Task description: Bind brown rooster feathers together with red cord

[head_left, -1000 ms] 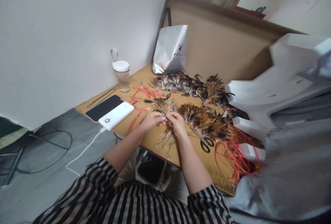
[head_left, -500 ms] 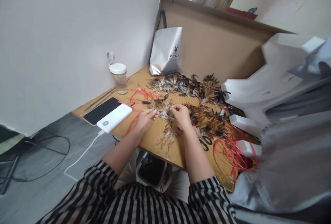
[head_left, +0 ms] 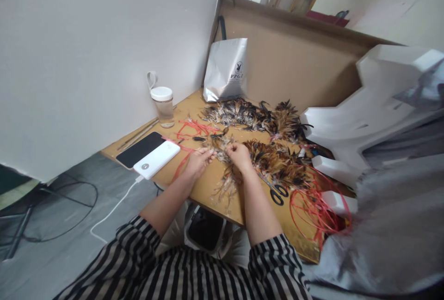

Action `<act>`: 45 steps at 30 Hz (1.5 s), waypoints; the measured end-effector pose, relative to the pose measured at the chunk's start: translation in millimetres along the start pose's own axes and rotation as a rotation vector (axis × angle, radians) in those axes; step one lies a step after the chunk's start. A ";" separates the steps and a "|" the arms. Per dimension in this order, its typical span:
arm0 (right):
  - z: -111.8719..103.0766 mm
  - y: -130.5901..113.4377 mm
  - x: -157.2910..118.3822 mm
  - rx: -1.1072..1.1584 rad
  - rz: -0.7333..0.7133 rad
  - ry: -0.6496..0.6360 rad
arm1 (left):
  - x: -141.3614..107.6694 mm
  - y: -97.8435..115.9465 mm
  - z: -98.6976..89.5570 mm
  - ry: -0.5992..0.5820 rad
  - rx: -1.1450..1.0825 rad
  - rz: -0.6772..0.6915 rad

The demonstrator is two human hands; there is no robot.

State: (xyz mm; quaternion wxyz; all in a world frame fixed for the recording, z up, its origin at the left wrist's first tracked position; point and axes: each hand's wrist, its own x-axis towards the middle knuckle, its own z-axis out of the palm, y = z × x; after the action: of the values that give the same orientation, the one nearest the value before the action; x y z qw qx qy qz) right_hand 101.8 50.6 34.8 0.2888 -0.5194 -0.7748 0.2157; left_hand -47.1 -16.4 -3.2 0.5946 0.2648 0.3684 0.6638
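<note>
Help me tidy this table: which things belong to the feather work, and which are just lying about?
Likely in the job:
- loose feathers
- feather bundle
- red strips
- scissors

Apparently just lying about:
- phone
- white power bank
- lidded cup
- silver bag

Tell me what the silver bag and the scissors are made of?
Silver bag: probably foil-like plastic, slightly shiny, with creases catching light.

Scissors: dark handles look like smooth plastic; blades seem to be metal, going by their greyish look.

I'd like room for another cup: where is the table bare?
Bare wood shows at the near edge, between the right forearm, scissors and red strands; another patch lies between cup and silver bag. Feathers crowd the middle.
</note>
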 end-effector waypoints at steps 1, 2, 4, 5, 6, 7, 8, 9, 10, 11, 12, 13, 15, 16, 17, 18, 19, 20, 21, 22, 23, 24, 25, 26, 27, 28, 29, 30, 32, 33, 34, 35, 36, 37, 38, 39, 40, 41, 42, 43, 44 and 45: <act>-0.9 2.4 0.6 0.080 -0.002 0.013 | -0.2 0.5 0.6 0.006 0.000 -0.004; -1.1 4.1 1.3 0.136 0.001 0.021 | -0.3 0.9 1.0 0.012 -0.004 -0.005; 0.6 4.9 2.6 0.163 0.013 0.027 | 0.0 1.0 1.5 0.011 -0.016 -0.005; 2.4 3.9 3.1 0.132 0.016 0.026 | 0.4 0.7 1.4 0.007 -0.020 -0.004; 4.5 2.0 3.3 0.078 0.021 0.024 | 0.8 0.2 1.2 0.005 -0.021 -0.002; 6.8 -0.5 3.3 0.011 0.027 0.022 | 1.3 -0.3 0.9 0.002 -0.021 0.000; 8.9 -3.4 3.2 -0.061 0.037 0.020 | 1.8 -0.8 0.5 0.001 -0.019 0.002; 10.8 -6.2 2.8 -0.131 0.052 0.014 | 2.2 -1.3 0.1 0.001 -0.018 0.004; 12.1 -8.6 2.4 -0.190 0.069 0.003 | 2.4 -1.7 -0.3 -0.002 -0.019 0.006; 12.7 -10.5 1.9 -0.232 0.089 -0.007 | 2.6 -2.0 -0.7 -0.007 -0.019 0.008; 12.7 -11.5 1.5 -0.252 0.106 -0.011 | 2.8 -2.2 -1.1 -0.014 -0.020 0.009; 11.9 -11.8 1.2 -0.243 0.115 -0.011 | 2.9 -2.3 -1.4 -0.022 -0.019 0.010; 8.7 -10.6 0.9 -0.123 0.102 -0.001 | 3.0 -2.2 -1.7 -0.033 -0.019 0.010; 6.4 -9.6 0.7 -0.011 0.089 0.003 | 3.0 -2.1 -1.7 -0.034 -0.019 0.009; 4.0 -8.8 0.2 0.129 0.083 0.007 | 3.0 -2.0 -1.6 -0.034 -0.019 0.007; 1.6 -8.3 -0.5 0.282 0.090 0.009 | 2.9 -1.7 -1.3 -0.034 -0.020 0.004; -0.5 -8.3 -1.7 0.438 0.114 0.006 | 2.7 -1.5 -0.9 -0.036 -0.020 0.000; -2.2 -8.7 -3.3 0.585 0.149 -0.004 | 2.4 -1.2 -0.3 -0.041 -0.019 -0.005; -3.3 -9.4 -5.3 0.717 0.186 -0.022 | 1.9 -0.9 0.4 -0.051 -0.017 -0.012; -3.7 -10.4 -7.7 0.832 0.218 -0.046 | 1.2 -0.6 1.3 -0.065 -0.015 -0.021; -3.2 -11.3 -10.1 0.929 0.241 -0.075 | 0.4 -0.4 2.3 -0.080 -0.012 -0.030; -1.9 -12.2 -12.7 1.008 0.258 -0.102 | -0.5 -0.2 3.3 -0.091 -0.010 -0.041; 0.1 -12.9 -15.1 1.068 0.271 -0.118 | -1.3 -0.1 4.3 -0.101 -0.006 -0.054; 2.7 -13.4 -17.3 1.108 0.280 -0.126 | -2.0 0.0 5.2 -0.110 -0.003 -0.068; 5.7 -13.8 -19.2 1.133 0.289 -0.129 | -2.6 -0.1 5.9 -0.117 -0.001 -0.081; 8.8 -14.1 -20.9 1.145 0.298 -0.127 | -3.0 -0.3 6.5 -0.122 0.000 -0.093; 11.9 -14.4 -22.3 1.150 0.306 -0.120 | -3.3 -0.4 6.9 -0.125 0.001 -0.104; 14.7 -14.7 -23.4 1.152 0.311 -0.111 | -3.4 -0.6 7.1 -0.129 0.002 -0.112; 18.9 -15.4 -25.1 1.149 0.312 -0.101 | -3.5 -0.6 7.5 -0.131 0.008 -0.117; 20.2 -15.7 -25.7 1.145 0.310 -0.101 | -3.7 -0.3 7.8 -0.133 0.016 -0.117; 21.1 -16.0 -26.3 1.140 0.306 -0.105 | -3.9 0.2 8.1 -0.136 0.026 -0.116; 21.6 -16.1 -26.7 1.132 0.301 -0.110 | -4.3 0.8 8.7 -0.137 0.035 -0.115; 22.0 -16.2 -27.2 1.124 0.296 -0.114 | -4.8 1.5 9.4 -0.135 0.042 -0.114; 22.3 -16.1 -27.5 1.117 0.290 -0.117 | -5.5 2.3 10.2 -0.129 0.046 -0.113; 22.6 -15.8 -27.8 1.112 0.284 -0.120 | -6.1 3.1 11.1 -0.120 0.048 -0.109; 22.9 -15.5 -28.0 1.110 0.277 -0.125 | -6.7 3.6 11.9 -0.110 0.048 -0.103; 23.3 -15.0 -28.2 1.110 0.272 -0.134 | -7.2 4.0 12.6 -0.100 0.047 -0.095; 23.6 -14.4 -28.3 1.112 0.269 -0.143 | -7.4 4.1 13.0 -0.093 0.048 -0.088; 24.0 -13.8 -28.3 1.114 0.267 -0.154 | -7.4 4.0 13.2 -0.087 0.048 -0.082; 24.2 -13.1 -28.3 1.114 0.265 -0.164 | -7.2 3.7 13.1 -0.082 0.047 -0.078; 24.4 -12.5 -28.3 1.111 0.261 -0.172 | -6.9 3.3 12.8 -0.078 0.044 -0.074; 24.5 -12.0 -28.3 1.105 0.253 -0.178 | -6.4 2.9 12.3 -0.074 0.040 -0.069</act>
State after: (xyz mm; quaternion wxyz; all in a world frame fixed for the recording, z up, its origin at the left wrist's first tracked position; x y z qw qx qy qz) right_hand 85.5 19.1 18.0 0.4230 -0.3598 -0.5001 0.6645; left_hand -38.2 -20.6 6.9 0.6250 0.2879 0.3685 0.6251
